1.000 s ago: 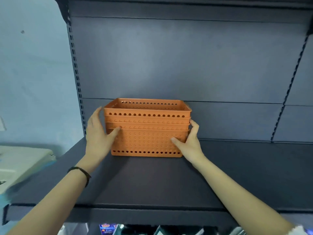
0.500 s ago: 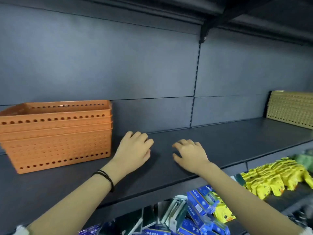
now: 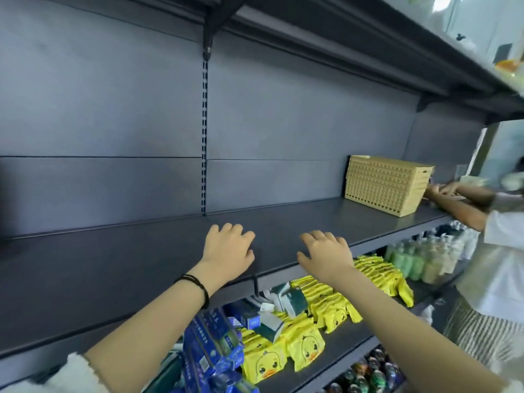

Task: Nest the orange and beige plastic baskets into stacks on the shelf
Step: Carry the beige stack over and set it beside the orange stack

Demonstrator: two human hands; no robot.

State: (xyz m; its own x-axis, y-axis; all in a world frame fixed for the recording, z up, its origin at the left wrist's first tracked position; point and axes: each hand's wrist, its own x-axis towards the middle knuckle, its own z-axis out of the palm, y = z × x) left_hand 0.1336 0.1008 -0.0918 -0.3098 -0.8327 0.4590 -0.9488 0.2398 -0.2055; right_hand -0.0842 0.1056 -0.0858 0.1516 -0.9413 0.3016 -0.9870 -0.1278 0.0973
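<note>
A stack of nested beige perforated baskets (image 3: 385, 184) stands on the dark shelf (image 3: 141, 262) at the far right. My left hand (image 3: 228, 251) and my right hand (image 3: 326, 253) hover palm down over the shelf's front part, fingers spread and holding nothing. Both are well left of the beige stack. The orange baskets are out of view.
Another person's hands (image 3: 442, 191) and arm (image 3: 465, 214) rest on the shelf right beside the beige stack. Below the shelf lie yellow duck packets (image 3: 309, 350), blue boxes (image 3: 209, 341) and green bottles (image 3: 416, 259). An upper shelf (image 3: 368, 38) overhangs.
My hands let go of the orange stack and moved right along the shelf. The view swung right: the orange baskets left the frame and the beige stack came into sight.
</note>
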